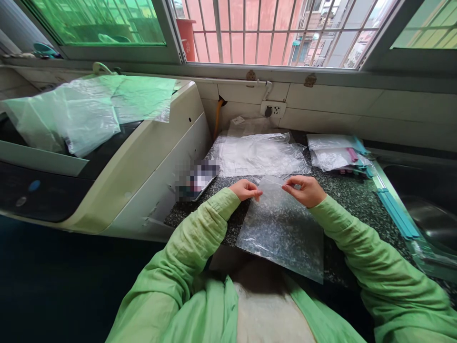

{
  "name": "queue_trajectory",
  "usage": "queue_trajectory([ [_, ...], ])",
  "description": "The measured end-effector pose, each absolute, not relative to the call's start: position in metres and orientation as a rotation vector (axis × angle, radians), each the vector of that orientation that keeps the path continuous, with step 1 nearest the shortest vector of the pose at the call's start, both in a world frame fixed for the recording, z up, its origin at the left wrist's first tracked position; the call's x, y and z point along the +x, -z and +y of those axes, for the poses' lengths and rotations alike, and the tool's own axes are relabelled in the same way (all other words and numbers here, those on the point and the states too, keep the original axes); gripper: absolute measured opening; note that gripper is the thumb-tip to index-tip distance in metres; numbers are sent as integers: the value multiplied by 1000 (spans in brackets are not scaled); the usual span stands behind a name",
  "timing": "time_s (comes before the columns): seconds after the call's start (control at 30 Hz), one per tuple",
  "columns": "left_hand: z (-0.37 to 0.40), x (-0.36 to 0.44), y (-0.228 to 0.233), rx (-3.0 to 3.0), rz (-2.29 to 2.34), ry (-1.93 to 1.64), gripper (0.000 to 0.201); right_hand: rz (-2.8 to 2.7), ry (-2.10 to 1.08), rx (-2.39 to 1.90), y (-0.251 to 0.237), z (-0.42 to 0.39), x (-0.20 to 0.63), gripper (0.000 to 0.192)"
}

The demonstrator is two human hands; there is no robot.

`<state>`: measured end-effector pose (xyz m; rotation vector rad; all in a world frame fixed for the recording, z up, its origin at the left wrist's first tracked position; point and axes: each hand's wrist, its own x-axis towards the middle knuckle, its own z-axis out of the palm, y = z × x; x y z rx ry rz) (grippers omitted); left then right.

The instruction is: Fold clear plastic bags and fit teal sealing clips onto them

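A clear plastic bag (282,238) hangs flat from my two hands, its lower edge reaching past the front of the counter. My left hand (246,189) pinches it near the top left corner. At the top right, the fingers of my right hand (304,190) are closed on the same upper edge. Just beyond my hands lies a pile of clear plastic bags (260,155). To the right of that pile sits a stack of bags with teal and pink strips (339,152).
On the left a washing machine (157,157) carries loose plastic sheets (89,109). A phone (203,178) lies by the counter's left edge. Teal strips (396,212) rest beside the sink (428,209). A wall socket (273,109) is behind the counter (232,228).
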<state>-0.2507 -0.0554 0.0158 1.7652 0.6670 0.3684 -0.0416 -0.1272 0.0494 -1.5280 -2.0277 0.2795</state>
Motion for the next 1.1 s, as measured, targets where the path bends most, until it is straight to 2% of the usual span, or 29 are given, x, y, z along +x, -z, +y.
queue_trajectory([
  [0.3, -55, -250, -11, 1908, 789, -317, 43, -2075, -303, -1494, -43, -126, -40, 24],
  [0.57, -55, -245, -10, 1853, 643, -579, 40, -2092, -292, -1471, -42, -127, -44, 23],
  [1.1, -56, -250, -13, 1809, 627, -467, 45, -2087, -262, -1428, -37, -127, -47, 21],
])
